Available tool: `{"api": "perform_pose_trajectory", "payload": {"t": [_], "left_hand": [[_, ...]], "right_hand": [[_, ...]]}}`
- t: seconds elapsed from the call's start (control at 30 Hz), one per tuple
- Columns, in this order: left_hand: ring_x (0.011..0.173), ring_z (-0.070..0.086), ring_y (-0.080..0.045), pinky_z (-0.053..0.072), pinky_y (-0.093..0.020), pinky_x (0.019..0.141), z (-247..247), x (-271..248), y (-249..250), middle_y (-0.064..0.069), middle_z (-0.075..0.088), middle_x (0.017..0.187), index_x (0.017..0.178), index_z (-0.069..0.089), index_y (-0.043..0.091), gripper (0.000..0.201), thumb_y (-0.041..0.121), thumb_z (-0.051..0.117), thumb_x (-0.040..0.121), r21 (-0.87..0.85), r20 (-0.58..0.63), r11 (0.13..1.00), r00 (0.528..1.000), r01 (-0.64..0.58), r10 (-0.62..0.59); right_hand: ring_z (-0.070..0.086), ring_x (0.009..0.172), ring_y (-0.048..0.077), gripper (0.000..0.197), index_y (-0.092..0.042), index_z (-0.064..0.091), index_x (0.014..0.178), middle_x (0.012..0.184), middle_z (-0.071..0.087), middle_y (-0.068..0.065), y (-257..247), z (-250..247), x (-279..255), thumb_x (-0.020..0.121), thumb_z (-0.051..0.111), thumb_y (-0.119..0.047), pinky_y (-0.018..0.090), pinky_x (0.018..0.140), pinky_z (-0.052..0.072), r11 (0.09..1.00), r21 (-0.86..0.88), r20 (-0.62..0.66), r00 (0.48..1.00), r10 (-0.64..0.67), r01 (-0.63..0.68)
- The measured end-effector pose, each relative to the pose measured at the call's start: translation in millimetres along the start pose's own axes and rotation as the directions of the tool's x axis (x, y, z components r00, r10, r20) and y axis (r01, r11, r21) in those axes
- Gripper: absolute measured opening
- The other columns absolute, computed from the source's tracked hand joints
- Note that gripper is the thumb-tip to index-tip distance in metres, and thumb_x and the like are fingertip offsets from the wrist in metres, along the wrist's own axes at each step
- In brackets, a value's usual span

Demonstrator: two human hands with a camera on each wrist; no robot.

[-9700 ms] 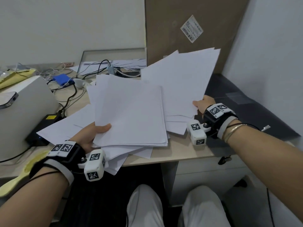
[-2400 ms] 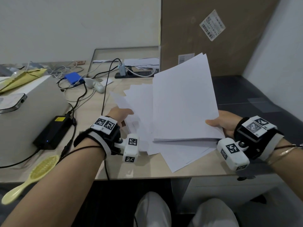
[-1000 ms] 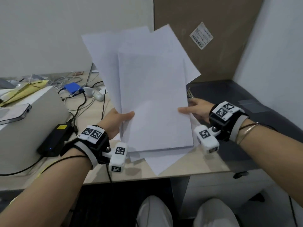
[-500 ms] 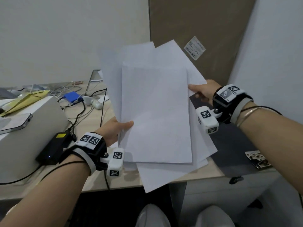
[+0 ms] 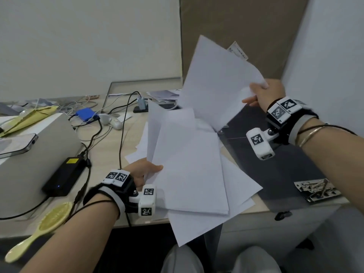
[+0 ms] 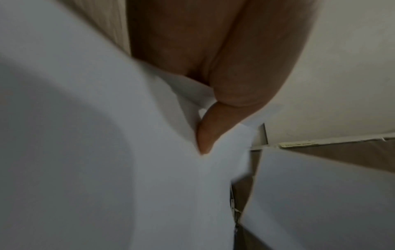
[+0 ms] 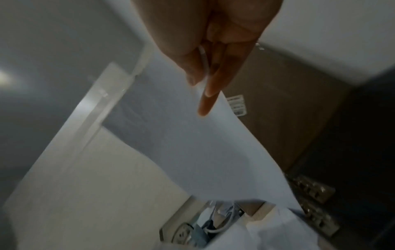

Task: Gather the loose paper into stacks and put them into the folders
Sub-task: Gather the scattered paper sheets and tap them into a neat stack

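Note:
My left hand (image 5: 146,171) grips a stack of white paper (image 5: 189,166) by its left edge, thumb on top, above the desk's front edge. In the left wrist view the thumb (image 6: 209,132) presses onto the sheets (image 6: 85,152). My right hand (image 5: 261,94) is raised at the upper right and pinches the corner of separate white sheets (image 5: 216,83), which hang tilted over the desk. The right wrist view shows fingers (image 7: 208,98) pinching that paper (image 7: 192,143). An open dark folder (image 5: 275,164) with a metal clip (image 5: 315,189) lies on the right.
More loose sheets (image 5: 141,142) lie on the desk under the stack. A grey box with a phone (image 5: 15,142), a black power brick (image 5: 65,176), cables, a blue device (image 5: 86,114) and a yellow hairbrush (image 5: 41,227) fill the left. A brown board (image 5: 236,26) stands behind.
My right hand has pulled some sheets off the stack and lifted them up and to the right. The left hand's stack has tilted down toward the desk.

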State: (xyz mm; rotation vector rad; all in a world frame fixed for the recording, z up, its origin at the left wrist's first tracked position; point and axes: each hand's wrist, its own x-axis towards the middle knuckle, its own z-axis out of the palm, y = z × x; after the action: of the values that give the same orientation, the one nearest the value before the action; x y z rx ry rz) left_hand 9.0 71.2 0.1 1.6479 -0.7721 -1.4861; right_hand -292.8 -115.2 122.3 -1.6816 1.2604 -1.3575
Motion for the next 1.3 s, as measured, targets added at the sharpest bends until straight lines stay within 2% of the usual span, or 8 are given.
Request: {"api": "perform_pose_trajectory", "payload": {"t": [0.23,0.43,0.67,0.77,0.9,1.03,1.17,1.3], "left_hand": [[0.083,0.072,-0.031,0.048,-0.045,0.083,-8,2,-1,-0.017,0.072,0.101,0.121,0.058,0.005,0.049,0.045,0.042,0.097,-0.184,0.007,0.981,0.998,0.063,-0.062],[0.092,0.072,-0.030,0.046,-0.046,0.082,-11,7,-5,-0.013,0.071,0.110,0.118,0.061,0.010,0.079,0.069,0.017,0.090,-0.287,0.071,0.958,0.997,0.013,0.007],[0.090,0.070,-0.032,0.058,-0.044,0.076,9,2,1,-0.021,0.063,0.121,0.131,0.052,0.002,0.039,0.001,0.053,0.093,-0.105,0.088,0.994,0.996,0.028,-0.019],[0.107,0.060,-0.038,0.048,-0.052,0.093,13,9,0,-0.021,0.060,0.124,0.132,0.047,0.001,0.046,-0.013,0.051,0.089,0.039,-0.052,0.997,0.996,-0.069,0.071],[0.088,0.060,-0.024,0.049,-0.033,0.070,14,4,-5,-0.009,0.063,0.107,0.131,0.045,0.011,0.049,-0.014,0.051,0.089,-0.022,-0.174,0.972,0.958,-0.234,0.227],[0.099,0.063,-0.027,0.052,-0.035,0.079,2,-11,0,-0.011,0.064,0.116,0.133,0.045,0.013,0.052,-0.011,0.053,0.088,-0.068,-0.107,0.922,0.922,-0.381,0.373],[0.109,0.062,-0.032,0.054,-0.038,0.084,-11,-16,15,-0.015,0.062,0.124,0.136,0.043,0.012,0.060,-0.005,0.062,0.082,-0.060,-0.075,0.886,0.887,-0.460,0.456],[0.102,0.067,-0.024,0.057,-0.035,0.084,-11,-24,44,-0.009,0.068,0.115,0.129,0.049,0.011,0.046,-0.012,0.052,0.089,-0.015,-0.099,0.830,0.827,-0.558,0.554]], "right_hand": [[0.062,0.107,0.009,0.026,-0.015,0.068,0.115,0.115,0.068,-0.001,14,9,-50,0.091,0.058,-0.010,0.027,0.101,0.044,0.918,-0.232,0.487,0.856,-0.177,0.321],[0.048,0.130,0.012,0.039,-0.019,0.061,0.126,0.136,0.055,-0.001,63,22,-99,0.092,0.050,-0.002,0.022,0.112,0.028,0.813,-0.433,0.767,0.632,0.105,0.390],[0.018,0.137,-0.001,0.059,-0.030,0.047,0.137,0.147,0.026,-0.017,69,25,-127,0.079,0.052,-0.024,0.021,0.111,0.012,0.884,-0.427,0.882,0.307,0.359,0.193],[0.035,0.132,0.004,0.042,-0.025,0.057,0.128,0.141,0.042,-0.012,72,24,-120,0.087,0.059,-0.026,0.021,0.109,0.020,0.932,-0.357,0.831,0.474,0.290,0.057],[0.049,0.127,0.019,0.061,-0.015,0.048,0.134,0.135,0.051,0.003,88,25,-100,0.080,0.072,-0.031,0.025,0.098,0.037,0.928,-0.351,0.509,0.807,0.300,-0.124],[0.055,0.119,0.025,0.100,-0.012,0.045,0.136,0.130,0.055,0.006,80,28,-72,0.054,0.085,-0.052,0.043,0.104,0.042,0.889,-0.171,0.521,0.726,0.448,-0.425],[0.066,0.102,0.032,0.078,-0.004,0.063,0.114,0.110,0.070,0.014,42,31,-55,0.048,0.091,-0.033,0.049,0.096,0.048,0.863,0.008,0.717,0.604,0.346,-0.504],[0.071,0.077,0.019,0.018,-0.008,0.065,0.099,0.084,0.075,0.002,6,38,-40,0.084,0.062,0.002,0.044,0.089,0.054,0.909,0.175,0.611,0.766,0.201,-0.379]]}}
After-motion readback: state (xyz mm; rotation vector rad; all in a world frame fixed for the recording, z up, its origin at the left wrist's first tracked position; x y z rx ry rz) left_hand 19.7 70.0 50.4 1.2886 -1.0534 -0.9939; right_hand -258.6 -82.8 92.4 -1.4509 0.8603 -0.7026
